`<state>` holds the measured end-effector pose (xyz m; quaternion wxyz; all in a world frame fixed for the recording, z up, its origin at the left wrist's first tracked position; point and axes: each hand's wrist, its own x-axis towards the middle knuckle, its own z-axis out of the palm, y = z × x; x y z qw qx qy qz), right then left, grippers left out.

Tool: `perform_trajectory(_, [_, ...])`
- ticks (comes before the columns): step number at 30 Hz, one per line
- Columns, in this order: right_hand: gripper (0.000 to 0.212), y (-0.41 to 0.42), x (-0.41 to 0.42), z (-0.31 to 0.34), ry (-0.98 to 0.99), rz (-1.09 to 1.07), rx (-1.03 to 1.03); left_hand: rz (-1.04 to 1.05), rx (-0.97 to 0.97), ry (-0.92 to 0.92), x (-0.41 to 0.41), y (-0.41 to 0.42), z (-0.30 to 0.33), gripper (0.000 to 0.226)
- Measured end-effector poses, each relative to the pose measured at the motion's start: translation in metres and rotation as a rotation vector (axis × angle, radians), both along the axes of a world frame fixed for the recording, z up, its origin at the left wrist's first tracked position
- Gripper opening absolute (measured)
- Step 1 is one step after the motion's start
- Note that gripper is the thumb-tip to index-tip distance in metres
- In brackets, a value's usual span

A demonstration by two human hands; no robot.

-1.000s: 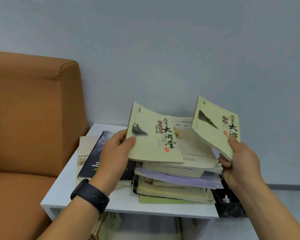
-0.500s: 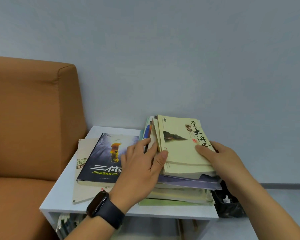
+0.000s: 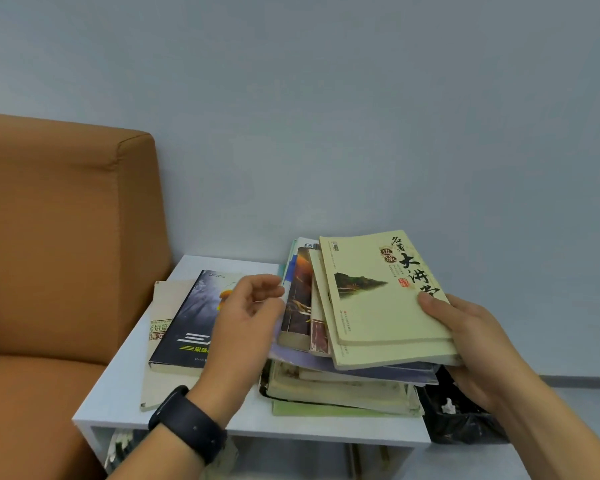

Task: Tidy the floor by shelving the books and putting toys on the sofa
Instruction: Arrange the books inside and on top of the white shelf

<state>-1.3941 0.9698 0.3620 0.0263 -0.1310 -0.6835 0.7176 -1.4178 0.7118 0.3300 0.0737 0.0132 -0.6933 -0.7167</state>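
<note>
Pale yellow-green paperback (image 3: 381,289) on top of book stack (image 3: 340,382), cover up, black calligraphy title, small landscape print. Second matching pale paperback (image 3: 395,355) directly under it, edges nearly flush. Right hand (image 3: 465,334) gripping both at near right corner: thumb on top cover, fingers curled under the pair. Left hand (image 3: 250,317) beside left edge of stack, palm turned toward it, fingers loosely curled, holding nothing; fingertips just beside or touching fanned books, cannot tell which. Black wristband (image 3: 187,424) on left wrist.

Below the pale pair, fanned to left: orange-and-dark cover book (image 3: 297,306), red-patterned book edge (image 3: 319,336), white-blue cover peeking at back. Purple thin cover lower down, then thick cream-paged volumes, green sheet at bottom. Stack leaning untidy, not squared.

Left of stack, flat on white side table (image 3: 118,389): dark cover book (image 3: 191,317) with yellow-orange figure and white title strokes, lying on larger beige book (image 3: 163,306). Partly hidden by left hand.

Table against grey-blue wall (image 3: 326,116). Orange-brown sofa (image 3: 49,237) touching table's left side. Black bag-lined bin (image 3: 458,420) at table's right side, small white scrap inside. Open shelf under tabletop, some papers or books visible at left, too dark to identify.
</note>
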Motion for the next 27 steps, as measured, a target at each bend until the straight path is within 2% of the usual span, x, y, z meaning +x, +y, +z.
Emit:
perform_trajectory(3, [0.025,-0.011,0.007,0.003,0.061,0.032,-0.081,-0.07,0.103,-0.042,0.002,-0.004,0.012,0.016])
perform_trajectory(6, [0.023,-0.032,0.016,0.0,0.134,0.073,-0.028,-0.284,0.239,-0.061,0.006,-0.01,0.017,0.041])
perform_trajectory(7, [0.023,-0.04,0.019,-0.002,0.174,0.072,-0.005,-0.34,0.204,-0.044,0.009,-0.014,0.018,0.042])
perform_trajectory(9, [0.024,-0.055,0.024,-0.005,0.272,0.059,0.05,-0.373,0.098,0.009,0.014,-0.022,0.021,0.028])
perform_trajectory(13, [0.032,-0.07,0.03,-0.001,0.396,0.078,0.007,-0.28,-0.021,0.084,0.017,-0.036,0.027,0.044])
perform_trajectory(18, [0.033,-0.091,0.027,0.003,0.41,0.188,-0.008,-0.42,0.272,-0.18,0.022,-0.05,0.022,0.049])
perform_trajectory(22, [0.041,-0.115,0.028,0.006,0.498,0.284,0.204,-0.356,0.334,-0.246,0.025,-0.068,0.018,0.054])
perform_trajectory(25, [0.038,-0.141,0.027,0.004,0.55,0.309,0.29,-0.271,0.344,-0.118,0.028,-0.09,0.02,0.043])
perform_trajectory(27, [0.032,-0.16,0.022,0.001,0.577,0.273,0.393,-0.119,0.296,0.042,0.029,-0.104,0.021,0.044])
